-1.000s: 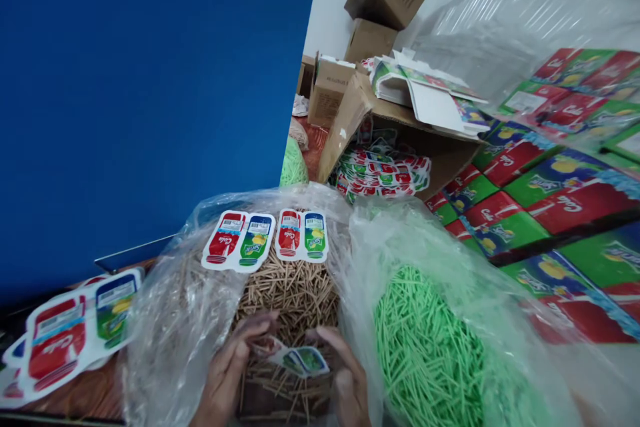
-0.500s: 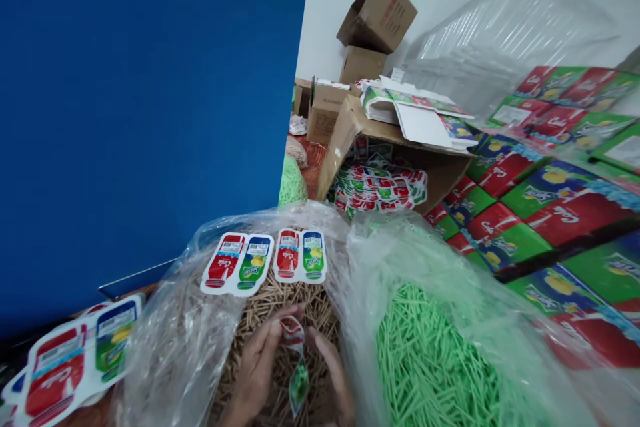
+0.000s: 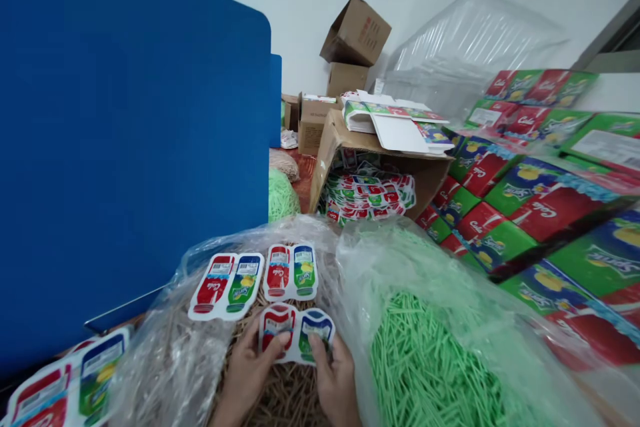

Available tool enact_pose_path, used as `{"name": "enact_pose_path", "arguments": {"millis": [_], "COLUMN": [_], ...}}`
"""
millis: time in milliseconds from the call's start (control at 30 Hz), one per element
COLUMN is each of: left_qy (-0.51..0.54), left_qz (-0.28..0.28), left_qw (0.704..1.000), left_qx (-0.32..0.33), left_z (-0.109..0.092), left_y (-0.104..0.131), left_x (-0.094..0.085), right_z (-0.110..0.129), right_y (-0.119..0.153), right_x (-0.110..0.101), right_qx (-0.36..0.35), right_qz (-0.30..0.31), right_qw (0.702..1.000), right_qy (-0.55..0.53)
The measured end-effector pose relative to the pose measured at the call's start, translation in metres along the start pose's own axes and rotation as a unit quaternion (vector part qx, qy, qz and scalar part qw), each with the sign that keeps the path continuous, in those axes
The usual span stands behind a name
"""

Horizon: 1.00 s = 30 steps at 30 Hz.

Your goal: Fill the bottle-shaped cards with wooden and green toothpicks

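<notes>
Low in the middle of the view, both hands grip a printed double-bottle card (image 3: 296,321), red Cola on one half and green-blue Sprite on the other. My left hand (image 3: 251,368) pinches its left end, thumb on the red half. On the right end, the thumb of my right hand (image 3: 335,372) presses the green half. The card is bowed a little, face up. Just beyond it, two similar cards (image 3: 291,271) lie side by side on brown stick-like pieces (image 3: 280,400) in a clear plastic bag (image 3: 165,360).
Right of the hands stands a bag of green sticks (image 3: 430,360). A carton (image 3: 325,160) holding many cards is beyond, near stacked Cola and Sprite boxes (image 3: 535,193). A blue panel (image 3: 135,147) fills the left. More cards (image 3: 70,380) lie lower left.
The card, seen edge-on and folded between my hands before, is now spread out face up. My fingers have closed on its two ends. The view has shifted slightly.
</notes>
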<state>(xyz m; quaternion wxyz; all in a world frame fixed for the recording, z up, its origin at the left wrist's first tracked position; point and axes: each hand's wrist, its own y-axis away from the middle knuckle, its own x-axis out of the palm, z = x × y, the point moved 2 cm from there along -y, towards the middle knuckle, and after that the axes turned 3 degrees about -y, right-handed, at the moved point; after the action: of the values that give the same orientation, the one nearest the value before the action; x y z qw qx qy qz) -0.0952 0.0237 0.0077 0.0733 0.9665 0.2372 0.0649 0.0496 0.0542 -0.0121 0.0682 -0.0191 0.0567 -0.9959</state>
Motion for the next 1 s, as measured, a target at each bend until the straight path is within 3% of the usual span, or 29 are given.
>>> {"name": "enact_pose_path", "arguments": {"millis": [233, 367, 467, 567, 767, 1000], "left_qy": [-0.014, -0.01, -0.008, -0.011, -0.01, -0.121], "left_qz": [0.077, 0.145, 0.17, 0.177, 0.164, 0.151], "left_qw": [0.997, 0.989, 0.984, 0.982, 0.985, 0.981], "left_qx": [-0.019, -0.039, -0.053, -0.058, -0.049, -0.022], "left_z": [-0.043, -0.066, -0.075, -0.078, -0.068, -0.058], "left_y": [-0.032, -0.047, -0.057, -0.066, -0.084, -0.108], "left_x": [0.001, 0.006, 0.01, 0.014, 0.014, 0.013], "right_z": [0.027, 0.041, 0.045, 0.045, 0.044, 0.026], "right_y": [-0.039, -0.063, -0.081, -0.094, -0.105, -0.125], "right_x": [0.01, 0.007, 0.003, 0.002, 0.002, 0.01], "right_qx": [0.117, 0.098, 0.07, 0.063, 0.054, -0.008], "right_qz": [0.057, 0.093, 0.084, 0.085, 0.156, 0.056], "right_qw": [0.98, 0.981, 0.987, 0.989, 0.985, 0.98], "right_qy": [-0.152, -0.139, -0.117, -0.108, -0.047, 0.189]}}
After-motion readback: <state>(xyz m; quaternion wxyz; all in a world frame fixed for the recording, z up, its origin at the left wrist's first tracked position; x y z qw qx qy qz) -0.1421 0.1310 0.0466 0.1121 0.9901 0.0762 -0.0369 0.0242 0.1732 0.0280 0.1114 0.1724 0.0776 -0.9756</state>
